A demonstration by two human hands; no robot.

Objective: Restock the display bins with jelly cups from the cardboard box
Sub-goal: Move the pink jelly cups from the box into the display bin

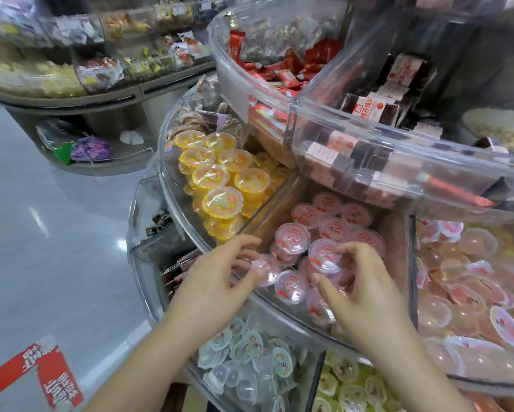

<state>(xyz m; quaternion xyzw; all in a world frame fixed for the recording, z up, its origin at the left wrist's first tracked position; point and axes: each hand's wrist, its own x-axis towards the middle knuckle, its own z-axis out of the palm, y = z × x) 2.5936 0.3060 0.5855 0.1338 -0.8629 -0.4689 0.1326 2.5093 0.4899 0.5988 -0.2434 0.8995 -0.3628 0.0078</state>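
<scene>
Both hands over the pink-cup bin (279, 217), middle tier. Left hand (217, 281) pinches a clear-pink jelly cup (266, 270) at the bin's front edge. Right hand (365, 292) grips a pink cup (324, 255) on the pile. Yellow cups (220, 179) in the bin to the left.

A tiered round display stand (279, 307) of clear plastic bins carries pink jelly cups (292, 240) in its middle bin, yellow jelly cups (220, 173) in the bin beside it, and pale blue cups (249, 361) in the tier below
</scene>
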